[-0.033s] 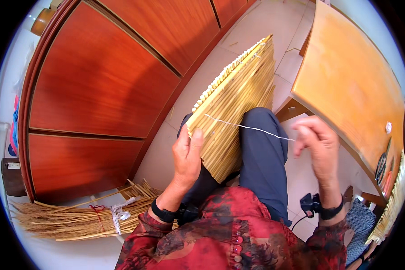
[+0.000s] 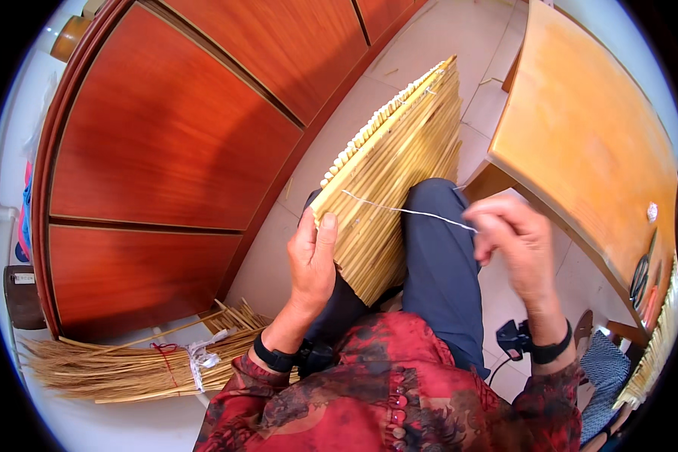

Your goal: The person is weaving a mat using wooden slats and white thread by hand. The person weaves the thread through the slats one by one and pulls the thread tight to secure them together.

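Note:
A stiff panel of yellow plant stalks [image 2: 399, 173], laid side by side, stands tilted across my lap. My left hand [image 2: 311, 260] is closed on its near left corner, thumb on the face that shows. From a spot near that edge a thin white string [image 2: 422, 214] crosses above my thighs to my right hand [image 2: 511, 237]. The fingers of that hand are pinched on the string's far part and slightly blurred. Whether they also hold a needle cannot be made out. Small white stitches [image 2: 430, 91] show near the panel's far end.
At left stands a reddish wooden cabinet [image 2: 166, 143]. A tied bundle of dry stalks [image 2: 143, 365] lies at lower left. To the right is a wooden table [image 2: 580, 113] with scissors [image 2: 639, 279] near its edge. Another pale stalk piece [image 2: 659, 343] leans at far right.
My right hand has moved a little to the left, toward the panel, with the string in its fingers. The left hand and the panel have hardly moved.

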Available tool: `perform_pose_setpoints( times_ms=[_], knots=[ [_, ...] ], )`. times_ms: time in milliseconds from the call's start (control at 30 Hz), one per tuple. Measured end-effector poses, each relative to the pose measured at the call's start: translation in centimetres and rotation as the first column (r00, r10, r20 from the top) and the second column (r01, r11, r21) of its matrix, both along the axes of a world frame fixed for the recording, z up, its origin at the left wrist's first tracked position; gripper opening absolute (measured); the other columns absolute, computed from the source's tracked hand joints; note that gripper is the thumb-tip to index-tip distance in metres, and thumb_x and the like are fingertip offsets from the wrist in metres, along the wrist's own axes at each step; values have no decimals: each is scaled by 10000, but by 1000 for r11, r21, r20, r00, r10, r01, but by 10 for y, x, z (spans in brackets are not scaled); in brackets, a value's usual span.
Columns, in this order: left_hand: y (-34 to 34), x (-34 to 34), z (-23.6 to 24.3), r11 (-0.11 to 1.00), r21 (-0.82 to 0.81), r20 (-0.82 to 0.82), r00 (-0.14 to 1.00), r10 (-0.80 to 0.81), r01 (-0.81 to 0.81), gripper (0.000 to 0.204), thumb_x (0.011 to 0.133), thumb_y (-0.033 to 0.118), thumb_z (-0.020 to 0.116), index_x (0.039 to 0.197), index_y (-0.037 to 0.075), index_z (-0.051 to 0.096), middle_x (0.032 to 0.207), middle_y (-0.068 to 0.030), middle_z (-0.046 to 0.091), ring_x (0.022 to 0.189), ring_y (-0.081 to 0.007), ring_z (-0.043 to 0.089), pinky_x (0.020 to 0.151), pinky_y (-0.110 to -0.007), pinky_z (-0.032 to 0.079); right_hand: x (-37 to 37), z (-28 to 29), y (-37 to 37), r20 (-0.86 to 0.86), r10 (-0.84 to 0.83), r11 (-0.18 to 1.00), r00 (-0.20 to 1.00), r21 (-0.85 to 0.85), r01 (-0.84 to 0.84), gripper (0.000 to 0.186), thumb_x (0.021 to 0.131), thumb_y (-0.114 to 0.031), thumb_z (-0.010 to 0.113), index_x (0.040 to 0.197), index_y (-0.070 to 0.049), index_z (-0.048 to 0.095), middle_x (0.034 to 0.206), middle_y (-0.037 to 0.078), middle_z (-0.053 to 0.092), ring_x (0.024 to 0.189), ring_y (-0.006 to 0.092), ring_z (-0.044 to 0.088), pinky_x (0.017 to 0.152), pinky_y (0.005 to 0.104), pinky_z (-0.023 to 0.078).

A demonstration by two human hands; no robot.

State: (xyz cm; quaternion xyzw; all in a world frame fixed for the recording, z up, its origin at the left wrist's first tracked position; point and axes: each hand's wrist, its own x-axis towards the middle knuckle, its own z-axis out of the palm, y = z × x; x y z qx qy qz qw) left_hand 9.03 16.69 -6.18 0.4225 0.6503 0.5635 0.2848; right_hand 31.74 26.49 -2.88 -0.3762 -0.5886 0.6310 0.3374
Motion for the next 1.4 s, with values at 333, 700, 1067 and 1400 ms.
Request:
perform_pose_setpoints(
  times_ms=[333,700,1067,1400],
  knots=[
    [-2,1,-14,999,23,-135,990,28,-25,426,972,254,372,1235,-70,456,1094,-135,589,1001,-166,541,864,-288,422,-85,-36,4,91,175,877,980,438,-197,192,833,-62,573,1017,-67,627,877,171,641,794,348,623,657,378,515],
    [1,5,-13,998,59,-99,995,19,-13,497,969,325,371,1253,-77,435,1135,-154,569,1039,-194,540,888,-307,417,-75,-30,8,137,213,867,967,431,-252,236,816,-45,570,1044,-55,628,940,183,643,838,340,629,702,369,525],
    [2,10,-11,999,48,-90,996,24,-20,471,975,311,343,1224,-71,463,1116,-135,569,1014,-170,527,892,-296,402,-72,-15,4,357,47,641,933,705,-302,263,729,-32,575,988,-1,608,714,103,608,667,269,632,544,345,503],
    [-3,9,-12,1000,13,-88,996,16,-15,461,977,319,363,1208,-64,475,1095,-121,573,1004,-155,519,883,-285,396,-70,-10,2,401,44,625,915,703,-339,286,733,-25,571,1018,-3,592,721,97,608,675,266,633,549,344,506]
  ],
)
